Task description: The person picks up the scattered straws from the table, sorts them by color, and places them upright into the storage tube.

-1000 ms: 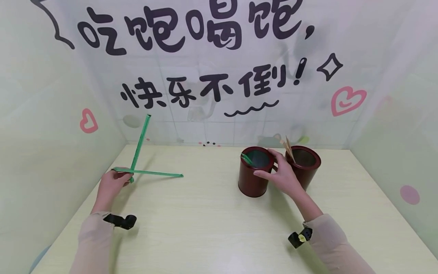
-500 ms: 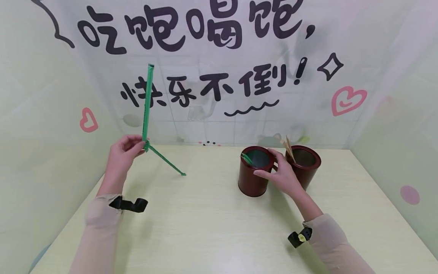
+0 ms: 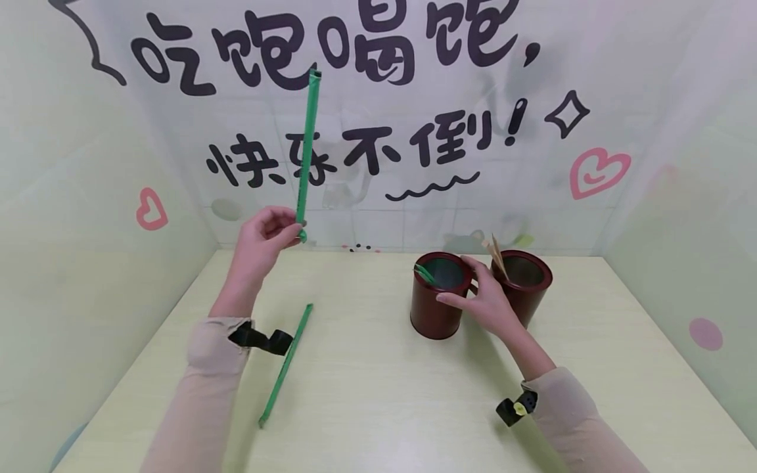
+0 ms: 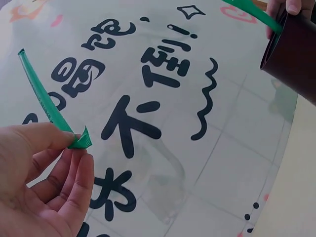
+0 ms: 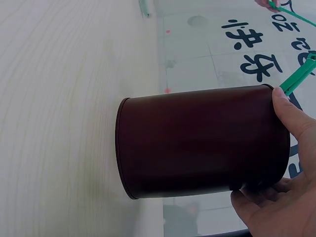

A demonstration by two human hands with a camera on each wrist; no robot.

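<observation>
My left hand (image 3: pixel 263 240) pinches the lower end of a straw in a green wrapper (image 3: pixel 307 148) between thumb and fingertips. The straw stands nearly upright, above the table; its crimped wrapper end (image 4: pixel 83 142) shows in the left wrist view. A second green-wrapped straw (image 3: pixel 286 368) lies on the table by the left forearm. My right hand (image 3: pixel 487 299) grips a dark red cylindrical holder (image 3: pixel 435 318) near its rim, thumb on the near side. The holder stands upright, with green wrapped pieces (image 3: pixel 425 274) leaning inside. Part of the right fingers is hidden behind it.
Right behind the right hand stands another dark red holder (image 3: pixel 535 299) with thin wooden sticks (image 3: pixel 499 256) in it. A pale wood table (image 3: pixel 367 394) lies below, with printed sheeting (image 3: pixel 355 223) around its back and sides.
My left hand has lifted one green-wrapped straw off the table and moved right and up with it. The other straw has come away and now lies flat. The right hand has stayed put.
</observation>
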